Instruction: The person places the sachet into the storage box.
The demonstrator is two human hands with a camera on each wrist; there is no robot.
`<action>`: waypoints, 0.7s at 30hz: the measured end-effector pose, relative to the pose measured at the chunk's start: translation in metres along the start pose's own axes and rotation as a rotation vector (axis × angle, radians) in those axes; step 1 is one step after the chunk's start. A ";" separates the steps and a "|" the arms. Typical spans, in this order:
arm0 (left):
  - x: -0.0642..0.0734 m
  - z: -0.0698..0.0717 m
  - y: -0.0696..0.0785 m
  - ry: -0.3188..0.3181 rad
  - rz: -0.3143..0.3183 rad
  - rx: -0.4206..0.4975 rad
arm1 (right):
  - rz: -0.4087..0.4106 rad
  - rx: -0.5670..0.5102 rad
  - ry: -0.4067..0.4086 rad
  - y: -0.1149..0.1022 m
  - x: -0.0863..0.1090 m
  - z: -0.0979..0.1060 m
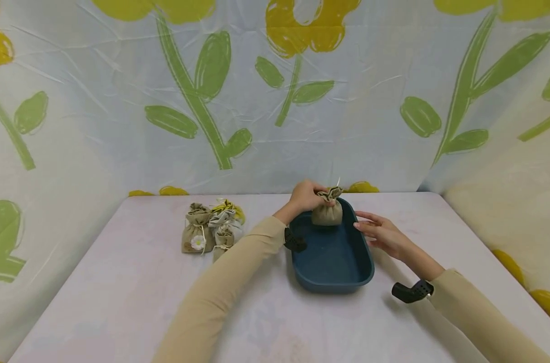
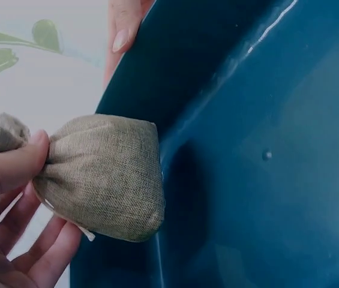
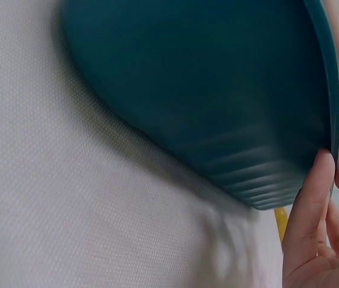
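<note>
My left hand [image 1: 306, 195] pinches a tan drawstring pouch [image 1: 327, 214] by its gathered neck, over the far end of a blue plastic basin [image 1: 334, 287]. In the left wrist view the pouch [image 2: 106, 177] hangs beside the basin's inner wall, its cord end showing below the thumb and fingers. My right hand [image 1: 384, 234] is at the basin's right side. In the right wrist view, its thumb and fingertips [image 3: 319, 174] hold the basin's rim [image 3: 331, 78].
Left of the basin, several small pouches stand in a cluster: a tan one with a white flower [image 1: 198, 234], a yellow one [image 1: 229, 206], a whitish one [image 1: 225, 219] and a smaller tan one [image 1: 223, 238]. A flower-printed cloth [image 1: 347, 126] hangs behind the white table [image 1: 120, 292].
</note>
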State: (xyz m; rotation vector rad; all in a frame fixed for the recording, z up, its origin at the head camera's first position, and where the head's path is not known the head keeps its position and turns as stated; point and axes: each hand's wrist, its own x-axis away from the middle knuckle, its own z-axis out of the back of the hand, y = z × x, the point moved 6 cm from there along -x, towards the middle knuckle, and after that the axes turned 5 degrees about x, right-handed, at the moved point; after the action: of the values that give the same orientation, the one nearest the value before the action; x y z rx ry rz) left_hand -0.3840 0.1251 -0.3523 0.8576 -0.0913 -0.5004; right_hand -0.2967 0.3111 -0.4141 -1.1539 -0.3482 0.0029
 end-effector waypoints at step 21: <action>0.000 -0.020 -0.003 0.013 0.128 -0.006 | 0.009 0.002 0.016 0.000 0.002 -0.002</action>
State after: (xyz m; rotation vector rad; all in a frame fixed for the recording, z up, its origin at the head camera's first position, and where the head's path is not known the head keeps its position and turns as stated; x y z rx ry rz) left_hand -0.3798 0.1375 -0.3681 0.8431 -0.1315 -0.3747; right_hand -0.2940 0.3096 -0.4139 -1.1533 -0.3289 0.0023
